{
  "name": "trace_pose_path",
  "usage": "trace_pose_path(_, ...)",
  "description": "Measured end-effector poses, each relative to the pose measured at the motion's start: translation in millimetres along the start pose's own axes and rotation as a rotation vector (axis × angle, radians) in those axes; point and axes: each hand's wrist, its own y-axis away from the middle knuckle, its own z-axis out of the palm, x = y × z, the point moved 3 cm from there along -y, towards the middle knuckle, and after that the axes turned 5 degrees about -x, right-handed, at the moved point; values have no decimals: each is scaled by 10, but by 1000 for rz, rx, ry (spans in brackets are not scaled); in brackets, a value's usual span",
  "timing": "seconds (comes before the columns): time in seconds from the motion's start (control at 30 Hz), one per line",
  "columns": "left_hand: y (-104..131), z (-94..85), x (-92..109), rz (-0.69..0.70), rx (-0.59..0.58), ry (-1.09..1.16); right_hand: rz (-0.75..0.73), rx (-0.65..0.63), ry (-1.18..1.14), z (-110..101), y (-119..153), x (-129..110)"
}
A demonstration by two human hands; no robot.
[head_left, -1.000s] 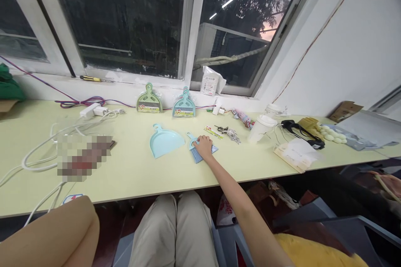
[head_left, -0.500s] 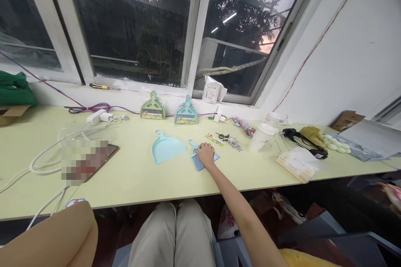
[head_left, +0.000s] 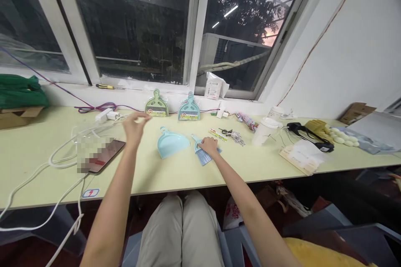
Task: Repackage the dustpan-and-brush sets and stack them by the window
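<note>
"When you look at the left end of the table (head_left: 175, 179), what do you see?"

"A green cloth (head_left: 20, 91) on a brown box (head_left: 20, 117). Then white wires (head_left: 62, 162), and a phone (head_left: 109, 156) lying flat."

"And the left hand (head_left: 133, 127)?"

"It is up over the table, just past the phone. The thumb and fingers bend toward each other, with a little gap at the tips."

"What is behind it?"

"A green dustpan set (head_left: 156, 106) stands by the wall, a bit to the right."

"And next?"

"The light blue dustpan (head_left: 172, 144) lies on the table, in front. A blue dustpan set (head_left: 189, 109) stands at the back. Then comes the little blue brush (head_left: 203, 158), flat on the table, near the light blue dustpan but not touching it."

"What is the right hand (head_left: 210, 146) doing?"

"It is on top of the brush. The fingers are bent and close together, and I think they hold it, but the hand hides some of the tips."

"What is past that?"

"A thin bright card (head_left: 218, 134), a shiny tangle (head_left: 236, 137), a white cup (head_left: 263, 131), some paper (head_left: 300, 154) and a black strap (head_left: 310, 137)."
</note>
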Motion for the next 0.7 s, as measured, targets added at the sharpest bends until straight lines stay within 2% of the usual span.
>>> trace_pose_path(0.13,47,722,-464,-207,-230,-37,-25,35,-58,-13,41,-127)
trace_pose_path(0.17,76,908,-544,-214,-294,-70,-37,35,-65,-16,40,-176)
trace_pose_path(0.23,135,1225,-600,-109,-392,-122,-63,23,-72,-16,23,-294)
trace_pose_path(0.33,255,1527,-498,74,-447,-138,-95,18,-70,5,-29,-497)
trace_pose_path(0.43,428,1681,-284,240,-531,-60,-143,40,-56,50,-79,-684)
trace_pose_path(0.53,549,1697,-116,392,-565,-26,-205,52,-27,95,-98,-792)
trace_pose_path(0.63,480,1586,-106,425,-394,-133,-253,28,-20,110,-94,-797)
trace_pose_path(0.7,381,1520,-141,497,-293,-204,-280,-1,-32,103,-88,-765)
